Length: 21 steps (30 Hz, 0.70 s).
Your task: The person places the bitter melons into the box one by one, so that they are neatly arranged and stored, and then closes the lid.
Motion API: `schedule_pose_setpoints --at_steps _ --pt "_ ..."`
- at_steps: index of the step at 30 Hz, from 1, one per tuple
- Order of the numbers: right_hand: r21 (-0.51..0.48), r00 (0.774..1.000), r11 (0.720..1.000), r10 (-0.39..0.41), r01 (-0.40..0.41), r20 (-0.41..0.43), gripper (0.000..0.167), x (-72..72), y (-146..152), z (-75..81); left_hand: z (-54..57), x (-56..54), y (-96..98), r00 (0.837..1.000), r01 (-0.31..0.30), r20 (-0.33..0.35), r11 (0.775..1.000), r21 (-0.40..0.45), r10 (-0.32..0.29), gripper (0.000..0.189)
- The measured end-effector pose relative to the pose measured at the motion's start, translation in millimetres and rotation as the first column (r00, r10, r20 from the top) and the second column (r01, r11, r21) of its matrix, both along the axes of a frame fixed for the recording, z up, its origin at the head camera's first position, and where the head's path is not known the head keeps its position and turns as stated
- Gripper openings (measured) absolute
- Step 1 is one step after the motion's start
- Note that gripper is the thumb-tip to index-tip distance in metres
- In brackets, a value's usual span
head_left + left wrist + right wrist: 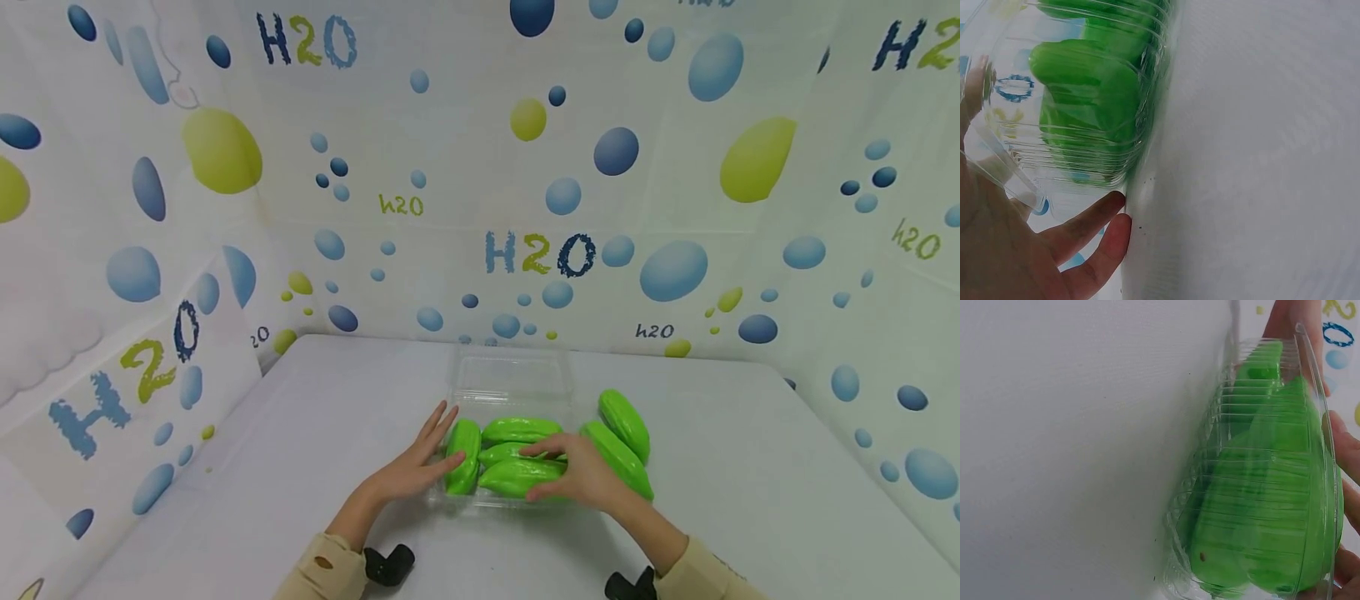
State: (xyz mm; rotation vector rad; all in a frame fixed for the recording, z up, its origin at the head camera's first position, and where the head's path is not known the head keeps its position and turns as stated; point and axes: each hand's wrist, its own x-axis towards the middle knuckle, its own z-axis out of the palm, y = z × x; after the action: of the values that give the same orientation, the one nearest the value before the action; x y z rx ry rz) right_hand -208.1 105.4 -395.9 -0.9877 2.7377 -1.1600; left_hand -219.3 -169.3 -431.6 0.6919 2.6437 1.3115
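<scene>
A clear plastic clamshell container [491,502] holds several glossy, elongated green toy vegetables, one [462,458] upright along its left side and others lying crosswise. My left hand [411,473] rests at the container's left end, fingers extended and thumb over that left piece. In the left wrist view, two fingertips reach the table beside the ribbed wall. My right hand [587,473] grips the front green vegetable [517,478] inside the container, fingers over its top and thumb at its near side. Its right end is hidden beneath the hand.
Two more green vegetables [624,423] lie slanted side by side at the container's right. The clear lid [512,377] stands open behind the container. White cloth [300,433] covers the table, and a printed curtain [450,167] surrounds it. Dark wrist devices [390,567] sit by both cuffs.
</scene>
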Motion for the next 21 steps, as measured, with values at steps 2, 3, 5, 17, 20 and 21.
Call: schedule_pose_setpoints --at_steps 2,3,5,17,20,21 --pt "0.004 1.0 1.0 -0.001 0.001 0.001 0.05 0.7 0.2 0.4 -0.6 -0.2 0.1 1.0 0.0 -0.002 1.0 0.0 0.0 0.072" --pt "0.009 1.0 1.0 0.001 -0.001 -0.003 0.049 1.1 0.2 0.8 -0.8 -0.2 0.1 1.0 0.0 -0.002 1.0 0.002 0.0 0.072" --pt "0.013 1.0 1.0 0.004 -0.004 -0.006 0.048 1.8 0.1 1.6 -0.7 0.1 0.2 1.0 0.0 -0.003 1.0 0.004 0.0 0.072" --pt "-0.082 0.998 0.995 -0.053 0.056 0.042 0.05 5.3 4.4 -1.6 -2.8 -0.2 0.4 1.0 0.004 -0.005 1.0 0.004 -0.004 0.072" --pt "-0.118 0.993 0.989 -0.084 0.093 0.083 0.05 6.9 6.7 1.2 -2.3 0.0 0.4 1.0 -0.002 -0.005 1.0 0.002 0.002 0.072" --pt "-0.124 0.991 0.987 -0.094 0.105 0.092 0.049 7.2 7.5 2.0 -2.1 0.1 0.3 1.0 -0.003 -0.004 1.0 0.001 0.003 0.073"
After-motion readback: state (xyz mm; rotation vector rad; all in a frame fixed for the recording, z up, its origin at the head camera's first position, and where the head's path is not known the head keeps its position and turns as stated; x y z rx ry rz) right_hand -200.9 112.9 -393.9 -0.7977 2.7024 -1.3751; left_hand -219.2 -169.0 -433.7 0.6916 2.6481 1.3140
